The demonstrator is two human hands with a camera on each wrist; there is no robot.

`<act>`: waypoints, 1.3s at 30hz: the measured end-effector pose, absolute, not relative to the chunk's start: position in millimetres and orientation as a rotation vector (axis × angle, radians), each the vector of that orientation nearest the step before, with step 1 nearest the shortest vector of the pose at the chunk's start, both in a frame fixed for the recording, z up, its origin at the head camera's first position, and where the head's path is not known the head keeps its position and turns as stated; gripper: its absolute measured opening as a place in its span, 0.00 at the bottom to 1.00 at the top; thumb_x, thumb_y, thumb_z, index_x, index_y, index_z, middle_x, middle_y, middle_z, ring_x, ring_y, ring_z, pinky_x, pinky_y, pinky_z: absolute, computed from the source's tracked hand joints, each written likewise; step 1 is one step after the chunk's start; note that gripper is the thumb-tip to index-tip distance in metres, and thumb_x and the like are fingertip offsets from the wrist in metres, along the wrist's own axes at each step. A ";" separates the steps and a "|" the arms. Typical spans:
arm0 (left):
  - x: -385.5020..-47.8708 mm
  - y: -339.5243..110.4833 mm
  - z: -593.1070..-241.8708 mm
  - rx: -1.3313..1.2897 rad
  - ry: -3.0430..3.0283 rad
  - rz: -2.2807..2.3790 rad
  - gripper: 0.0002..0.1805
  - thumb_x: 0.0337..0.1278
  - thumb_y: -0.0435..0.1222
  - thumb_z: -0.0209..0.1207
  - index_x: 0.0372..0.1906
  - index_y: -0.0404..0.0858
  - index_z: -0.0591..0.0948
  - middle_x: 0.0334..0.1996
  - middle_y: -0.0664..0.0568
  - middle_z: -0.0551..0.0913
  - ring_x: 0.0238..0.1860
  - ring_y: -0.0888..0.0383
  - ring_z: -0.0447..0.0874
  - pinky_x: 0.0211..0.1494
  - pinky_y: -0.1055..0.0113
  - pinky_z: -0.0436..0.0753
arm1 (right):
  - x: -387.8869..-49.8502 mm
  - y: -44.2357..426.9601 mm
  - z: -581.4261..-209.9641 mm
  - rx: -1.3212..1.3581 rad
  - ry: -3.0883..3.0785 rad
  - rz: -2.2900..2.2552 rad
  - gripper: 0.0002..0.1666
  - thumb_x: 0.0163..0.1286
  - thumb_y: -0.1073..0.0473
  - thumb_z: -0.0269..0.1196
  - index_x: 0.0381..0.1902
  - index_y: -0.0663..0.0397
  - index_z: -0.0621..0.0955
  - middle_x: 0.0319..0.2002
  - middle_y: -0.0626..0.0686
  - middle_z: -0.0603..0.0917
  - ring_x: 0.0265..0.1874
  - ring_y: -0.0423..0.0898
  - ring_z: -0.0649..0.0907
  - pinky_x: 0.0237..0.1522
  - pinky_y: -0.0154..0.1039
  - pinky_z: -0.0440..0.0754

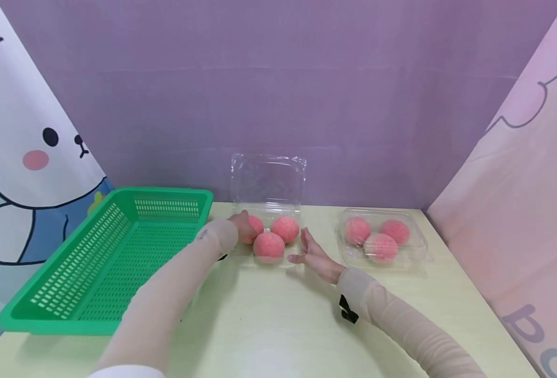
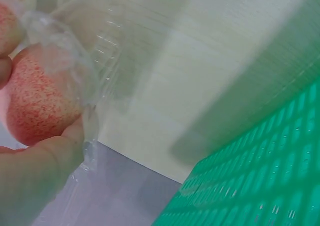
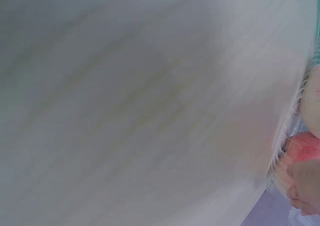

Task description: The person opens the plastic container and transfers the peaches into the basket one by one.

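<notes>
In an open clear clamshell box (image 1: 269, 181), its lid upright at the back, are three pink peaches. My left hand (image 1: 244, 227) grips the back-left peach (image 1: 256, 224); the left wrist view shows the thumb and a finger of this hand (image 2: 42, 171) round a peach (image 2: 40, 99), beside the clear plastic wall. The front peach (image 1: 269, 247) and the back-right peach (image 1: 285, 228) are untouched. At the box's right side, my right hand (image 1: 317, 260) holds nothing, its fingers extended and thumb apart. In the right wrist view, fingertips touch a peach (image 3: 304, 145); which hand cannot be told.
A green slotted basket (image 1: 203, 210) stands at the left, its inside bare. On the right of the table (image 1: 269, 325) lies a closed clear box (image 1: 413, 252) with three pink peaches (image 1: 381, 248). A purple cloth (image 1: 269, 94) hangs behind, with patterned cloths at both sides.
</notes>
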State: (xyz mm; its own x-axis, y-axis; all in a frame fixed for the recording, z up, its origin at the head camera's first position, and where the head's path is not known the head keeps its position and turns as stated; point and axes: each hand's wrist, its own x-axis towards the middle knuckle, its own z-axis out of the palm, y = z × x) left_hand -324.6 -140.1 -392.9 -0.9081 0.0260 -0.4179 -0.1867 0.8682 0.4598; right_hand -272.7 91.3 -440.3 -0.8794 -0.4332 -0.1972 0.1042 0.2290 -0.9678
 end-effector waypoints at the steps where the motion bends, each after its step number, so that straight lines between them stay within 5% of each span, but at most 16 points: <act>1: -325.8 -140.4 -394.4 -0.128 2.621 0.706 0.54 0.45 0.48 0.62 0.71 0.33 0.44 0.66 0.38 0.59 0.67 0.46 0.58 0.68 0.55 0.62 | -272.9 91.2 -440.4 -0.302 2.084 -1.691 0.60 0.59 0.63 0.62 0.71 0.53 0.31 0.73 0.52 0.33 0.71 0.50 0.39 0.71 0.48 0.41; 14: -335.0 -143.6 -409.9 -0.114 2.627 0.855 0.46 0.34 0.34 0.65 0.64 0.33 0.55 0.54 0.38 0.70 0.51 0.48 0.71 0.55 0.59 0.75 | -274.6 90.2 -440.2 -0.280 2.092 -1.681 0.59 0.60 0.64 0.62 0.71 0.52 0.31 0.73 0.51 0.34 0.72 0.49 0.40 0.71 0.48 0.42; 26: -332.3 -143.3 -413.8 -0.127 2.548 0.983 0.48 0.33 0.29 0.64 0.65 0.35 0.54 0.55 0.40 0.67 0.51 0.49 0.69 0.58 0.59 0.73 | -273.9 91.5 -441.3 -0.275 2.086 -1.682 0.59 0.59 0.63 0.62 0.71 0.52 0.32 0.73 0.51 0.34 0.72 0.50 0.39 0.71 0.48 0.42; 39: -332.0 -147.4 -409.0 -0.095 2.462 1.111 0.44 0.28 0.23 0.62 0.61 0.35 0.59 0.53 0.41 0.69 0.50 0.49 0.69 0.47 0.63 0.80 | -274.1 91.6 -438.6 -0.302 2.077 -1.651 0.60 0.61 0.63 0.61 0.70 0.52 0.29 0.72 0.50 0.31 0.71 0.50 0.38 0.71 0.49 0.40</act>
